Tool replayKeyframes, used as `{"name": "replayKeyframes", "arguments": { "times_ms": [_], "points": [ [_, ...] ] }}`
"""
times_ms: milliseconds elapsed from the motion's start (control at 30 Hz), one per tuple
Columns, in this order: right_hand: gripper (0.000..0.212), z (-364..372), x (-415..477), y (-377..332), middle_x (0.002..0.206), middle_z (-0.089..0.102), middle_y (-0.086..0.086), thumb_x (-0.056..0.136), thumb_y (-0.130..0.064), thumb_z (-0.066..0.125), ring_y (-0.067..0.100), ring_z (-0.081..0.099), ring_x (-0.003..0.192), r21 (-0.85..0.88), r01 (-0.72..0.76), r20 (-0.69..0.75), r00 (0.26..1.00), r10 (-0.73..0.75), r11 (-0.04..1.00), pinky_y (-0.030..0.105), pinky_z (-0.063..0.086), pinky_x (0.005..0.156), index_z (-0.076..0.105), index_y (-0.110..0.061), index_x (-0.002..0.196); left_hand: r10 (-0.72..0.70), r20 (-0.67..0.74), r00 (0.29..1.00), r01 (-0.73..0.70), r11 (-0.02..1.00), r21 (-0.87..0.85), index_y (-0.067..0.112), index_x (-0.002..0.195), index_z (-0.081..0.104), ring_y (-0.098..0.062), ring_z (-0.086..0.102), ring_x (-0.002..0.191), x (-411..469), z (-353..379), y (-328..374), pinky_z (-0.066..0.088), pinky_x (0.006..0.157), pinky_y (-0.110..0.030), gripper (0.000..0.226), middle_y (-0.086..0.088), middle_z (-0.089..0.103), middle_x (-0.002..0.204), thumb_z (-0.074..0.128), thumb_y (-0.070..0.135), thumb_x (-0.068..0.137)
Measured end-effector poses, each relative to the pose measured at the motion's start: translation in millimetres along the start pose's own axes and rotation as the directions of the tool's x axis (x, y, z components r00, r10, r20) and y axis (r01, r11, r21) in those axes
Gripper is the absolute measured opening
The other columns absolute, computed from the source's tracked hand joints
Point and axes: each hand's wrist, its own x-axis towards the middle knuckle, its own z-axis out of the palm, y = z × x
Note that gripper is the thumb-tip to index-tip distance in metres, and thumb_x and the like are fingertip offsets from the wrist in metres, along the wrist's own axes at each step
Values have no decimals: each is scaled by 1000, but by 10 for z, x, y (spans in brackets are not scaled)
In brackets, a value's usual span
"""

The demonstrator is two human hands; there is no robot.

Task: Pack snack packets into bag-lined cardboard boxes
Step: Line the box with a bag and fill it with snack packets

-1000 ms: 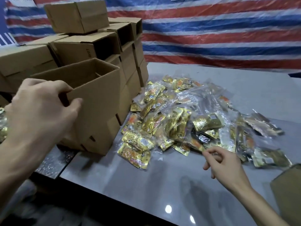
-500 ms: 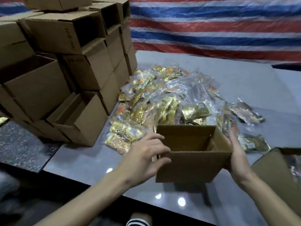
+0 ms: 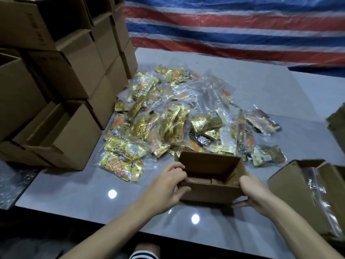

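Both hands hold 1 small box (image 3: 209, 192), open at the top, at the near-middle of the table (image 3: 74, 191). The left hand (image 3: 166, 187) grips the box's left wall: fingers curled over the rim to the inside, thumb on the outside. The right hand (image 3: 255, 193) grips the near right corner, w/ the thumb over the rim and the other fingers low against the outer wall. I cannot tell if the bottom rests on the table or is a little above it. Inside, the cardboard bottom flaps show.

The snack packets (image 3: 179, 116), gold & orange, many inside clear plastic bags, lie in 1 wide pile just behind the small box. At left stands a stack of boxes (image 3: 61, 71), several w/ the open side toward the camera; its foot is just beside the pile. At right, near the right hand but apart from it, sits a bigger box (image 3: 291, 189) w/ a clear bag (image 3: 317, 189) inside. A striped tarp (image 3: 233, 25), red, white & blue, hangs behind the table.
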Motion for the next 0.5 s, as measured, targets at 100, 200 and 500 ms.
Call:
{"name": "replayKeyframes", "arguments": {
  "times_ms": [100,200,500],
  "points": [
    [33,21,33,-18,97,68,17,91,-7,29,38,69,84,-26,10,-2,1000,-11,1000,49,61,60,54,-22,108,-14,-18,1000,13,999,-38,21,80,49,3,37,126,64,-37,-142,38,92,-13,27,7,58,88,74,24,89],
    [30,74,11,-55,98,61,5,94,-10,29,32,68,87,-18,29,-4,1000,-29,999,49,63,68,45,-25,115,-187,-106,976,158,958,-239,23,73,59,-1,47,125,108,-23,-268,41,92,-14,25,11,62,82,84,22,79],
    [37,113,-94,-77,108,65,9,94,-9,29,32,72,89,-29,-5,-26,1000,5,1000,49,63,72,44,-26,124,-516,-44,855,373,673,-639,25,67,64,6,52,124,13,121,-414,43,96,-24,33,-3,72,94,92,8,65]
  ]
}}
